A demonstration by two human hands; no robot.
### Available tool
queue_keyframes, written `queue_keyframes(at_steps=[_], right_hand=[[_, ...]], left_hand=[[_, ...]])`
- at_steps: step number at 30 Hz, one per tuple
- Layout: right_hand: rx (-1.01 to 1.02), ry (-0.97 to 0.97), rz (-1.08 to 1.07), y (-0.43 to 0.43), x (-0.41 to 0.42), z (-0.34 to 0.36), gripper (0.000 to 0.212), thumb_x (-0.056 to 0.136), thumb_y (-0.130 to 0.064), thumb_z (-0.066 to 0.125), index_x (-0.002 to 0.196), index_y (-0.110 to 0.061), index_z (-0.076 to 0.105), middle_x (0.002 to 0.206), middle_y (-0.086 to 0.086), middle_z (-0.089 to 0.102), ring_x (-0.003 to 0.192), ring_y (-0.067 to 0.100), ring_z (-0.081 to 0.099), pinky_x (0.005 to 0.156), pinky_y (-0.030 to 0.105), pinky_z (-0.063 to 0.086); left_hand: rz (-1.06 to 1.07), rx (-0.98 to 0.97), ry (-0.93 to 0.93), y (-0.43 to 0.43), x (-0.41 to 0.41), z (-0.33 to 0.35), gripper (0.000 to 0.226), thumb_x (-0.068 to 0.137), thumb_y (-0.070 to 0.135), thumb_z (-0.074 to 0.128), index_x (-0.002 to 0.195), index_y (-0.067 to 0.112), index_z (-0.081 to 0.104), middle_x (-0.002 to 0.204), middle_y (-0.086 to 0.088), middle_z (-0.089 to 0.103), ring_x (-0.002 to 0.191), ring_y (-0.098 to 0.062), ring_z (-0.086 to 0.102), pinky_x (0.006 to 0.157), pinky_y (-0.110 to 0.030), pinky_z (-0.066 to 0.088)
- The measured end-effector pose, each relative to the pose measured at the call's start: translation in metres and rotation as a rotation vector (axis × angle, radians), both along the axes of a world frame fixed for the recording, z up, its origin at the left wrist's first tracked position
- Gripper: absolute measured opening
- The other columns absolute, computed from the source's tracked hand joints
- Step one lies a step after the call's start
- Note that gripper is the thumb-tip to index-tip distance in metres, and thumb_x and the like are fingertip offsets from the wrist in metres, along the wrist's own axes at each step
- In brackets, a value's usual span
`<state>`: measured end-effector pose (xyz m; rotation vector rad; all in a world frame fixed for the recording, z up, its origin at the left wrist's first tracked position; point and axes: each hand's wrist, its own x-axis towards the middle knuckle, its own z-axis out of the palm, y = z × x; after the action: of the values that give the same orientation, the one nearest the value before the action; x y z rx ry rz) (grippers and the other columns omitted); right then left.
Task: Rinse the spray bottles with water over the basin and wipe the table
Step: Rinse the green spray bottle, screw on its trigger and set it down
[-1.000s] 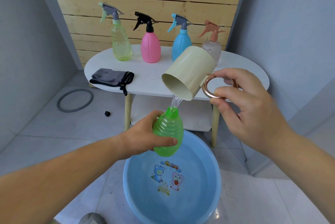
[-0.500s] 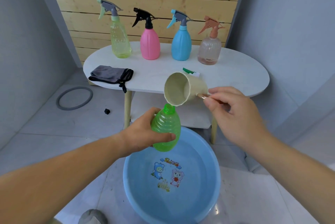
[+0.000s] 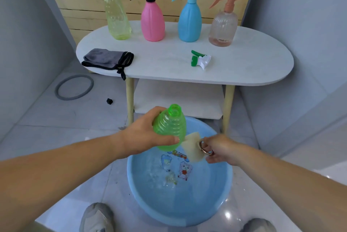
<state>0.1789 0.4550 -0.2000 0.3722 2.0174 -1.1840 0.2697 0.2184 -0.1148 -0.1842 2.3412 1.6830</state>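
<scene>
Head view: the left hand [image 3: 144, 134] grips the green bottle [image 3: 170, 128], fingers and thumb curled round its ribbed body. The bottle is uncapped and tilted, neck pointing away, above the far rim of the blue basin [image 3: 131, 175] on the floor. The right hand [image 3: 219, 149] pinches the ring handle of a cream cup [image 3: 191, 147], which sits low inside the basin, partly behind the bottle, apparently scooping water.

On the table [image 3: 244, 66], the green spray head [image 3: 200, 58] lies near the front edge, a grey cloth [image 3: 107, 58] at the front left corner, and the yellow bottle [image 3: 117, 17], pink bottle [image 3: 152, 21], blue bottle [image 3: 190, 19] and clear bottle [image 3: 222, 26] stand along the back edge, heads on.

This looks like the rinse of the first bottle. Next, the filled cup must rise level and its lip meet the narrow neck, over the basin so spill falls inside.
</scene>
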Motion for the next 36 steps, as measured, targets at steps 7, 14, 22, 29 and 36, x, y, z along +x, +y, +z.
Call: queue_keyframes(at_steps=[7,14,22,29,36], right_hand=[[0.023,-0.034,-0.134,-0.003,-0.013,-0.069,0.022,0.091,-0.025,0.062,0.079,-0.007,0.066,0.077,0.008,0.057,0.066,0.025,0.056,0.062,0.030,0.059],[0.104,-0.051,-0.166,-0.005,-0.018,-0.107,0.026,0.091,-0.025,0.064,0.072,-0.007,0.064,0.076,0.011,0.058,0.060,0.027,0.055,0.061,0.033,0.058],[0.155,-0.055,-0.140,-0.013,-0.026,-0.118,0.023,0.089,-0.027,0.064,0.084,-0.005,0.066,0.084,0.014,0.059,0.064,0.028,0.056,0.050,0.027,0.053],[0.177,-0.034,-0.133,-0.013,-0.027,-0.119,0.023,0.090,-0.027,0.064,0.085,-0.004,0.066,0.082,0.014,0.061,0.066,0.028,0.058,0.059,0.034,0.059],[0.102,0.041,-0.080,-0.012,-0.020,-0.114,0.026,0.089,-0.025,0.064,0.070,-0.007,0.066,0.068,0.013,0.059,0.055,0.028,0.057,0.077,0.047,0.059]], left_hand=[[0.031,0.101,0.033,0.011,-0.001,-0.003,0.064,0.074,0.016,0.091,0.127,0.030,0.059,0.115,0.005,0.073,0.109,-0.009,0.070,0.086,-0.021,0.057],[0.094,0.106,0.034,0.010,-0.007,-0.012,0.060,0.074,0.012,0.090,0.124,0.029,0.061,0.106,0.015,0.072,0.104,-0.004,0.070,0.085,-0.020,0.058],[0.141,0.128,0.013,0.002,-0.011,-0.017,0.064,0.074,0.016,0.092,0.127,0.029,0.060,0.112,0.006,0.073,0.107,-0.007,0.070,0.085,-0.031,0.061],[0.157,0.139,0.020,-0.002,-0.011,-0.015,0.066,0.073,0.019,0.093,0.129,0.030,0.060,0.114,0.006,0.073,0.108,-0.009,0.071,0.087,-0.034,0.062],[0.158,0.163,0.010,-0.005,-0.012,-0.011,0.064,0.074,0.017,0.092,0.128,0.031,0.060,0.113,0.003,0.072,0.105,-0.015,0.073,0.085,-0.041,0.064]])
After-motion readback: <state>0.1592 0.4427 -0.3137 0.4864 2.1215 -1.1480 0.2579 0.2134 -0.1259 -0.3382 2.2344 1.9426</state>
